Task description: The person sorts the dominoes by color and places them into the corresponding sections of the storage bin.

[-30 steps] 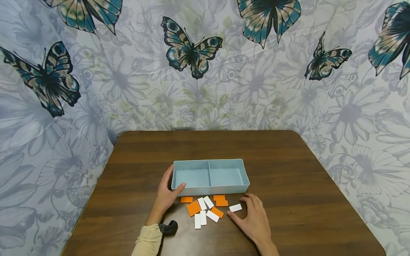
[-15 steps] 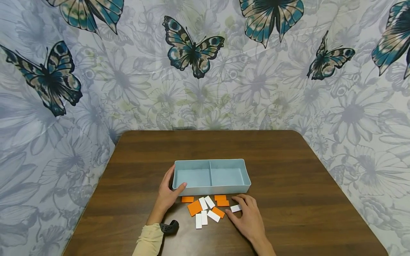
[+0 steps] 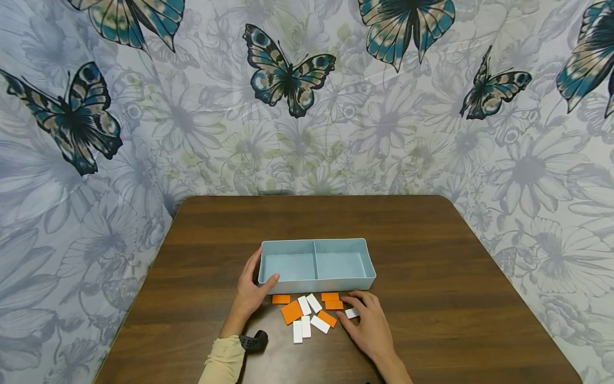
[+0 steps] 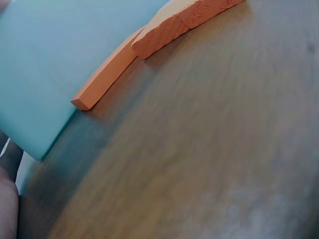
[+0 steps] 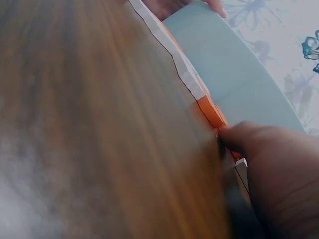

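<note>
A light blue two-compartment box [image 3: 316, 285] sits on the table, nothing visible in either compartment. My left hand [image 3: 249, 293] holds its left end, thumb over the front corner and fingers along the side. In front of the box lie white blocks [image 3: 306, 326] and orange blocks [image 3: 290, 312], flat and rectangular. My right hand [image 3: 370, 325] is at the right of this group, fingers bent and spread from the thumb. A lone white block [image 3: 352, 313] lies between them, partly hidden by the hand. In the right wrist view the thumb [image 5: 237, 137] is right beside an orange block [image 5: 211, 112].
The brown wooden table [image 3: 455, 309] extends to both sides and behind the box. A black strap device [image 3: 254, 341] is on my left wrist, over a cream sleeve [image 3: 223, 362]. Behind the table hangs a butterfly-patterned cloth [image 3: 216, 133].
My right hand has moved a little left, over the lone white block, which is now more covered. My left hand and the box keep their places.
</note>
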The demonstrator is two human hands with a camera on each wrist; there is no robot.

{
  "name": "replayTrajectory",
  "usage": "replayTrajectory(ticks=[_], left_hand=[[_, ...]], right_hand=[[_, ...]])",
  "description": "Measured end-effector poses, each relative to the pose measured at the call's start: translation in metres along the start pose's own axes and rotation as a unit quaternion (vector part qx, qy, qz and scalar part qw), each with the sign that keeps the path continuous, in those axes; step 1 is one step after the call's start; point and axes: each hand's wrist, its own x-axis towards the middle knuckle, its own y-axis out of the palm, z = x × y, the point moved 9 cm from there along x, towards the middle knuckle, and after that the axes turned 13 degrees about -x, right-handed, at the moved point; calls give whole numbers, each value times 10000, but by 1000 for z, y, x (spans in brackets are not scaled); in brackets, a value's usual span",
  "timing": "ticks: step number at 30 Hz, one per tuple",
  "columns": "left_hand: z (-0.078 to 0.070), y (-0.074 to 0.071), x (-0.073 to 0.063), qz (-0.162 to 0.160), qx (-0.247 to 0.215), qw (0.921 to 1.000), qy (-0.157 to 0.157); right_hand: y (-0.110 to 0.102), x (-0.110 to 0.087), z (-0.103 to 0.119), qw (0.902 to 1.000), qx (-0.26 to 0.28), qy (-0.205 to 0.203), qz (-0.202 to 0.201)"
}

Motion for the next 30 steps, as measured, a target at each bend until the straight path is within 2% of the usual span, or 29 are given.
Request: replayTrajectory(ticks=[7, 13, 17, 22, 26, 30], left_hand=[[1, 0, 0, 12, -20, 10000, -32], [2, 0, 0, -7, 42, 10000, -75], [2, 0, 0, -1, 48, 9999, -94], [1, -1, 1, -33, 104, 9999, -58], [3, -1, 1, -64, 3, 10000, -7], [4, -1, -1, -27, -89, 10000, -18]], right_hand=[[1, -3, 0, 9993, 330, -40, 140], [0, -3, 4, 9973, 602, -316, 278], [-1, -3, 11, 9929, 751, -843, 369], [-2, 0, 27, 9782, 862, -1770, 663], [3, 5, 33, 9698, 743, -2098, 998], [10, 6, 37, 9626, 645, -2223, 1411]])
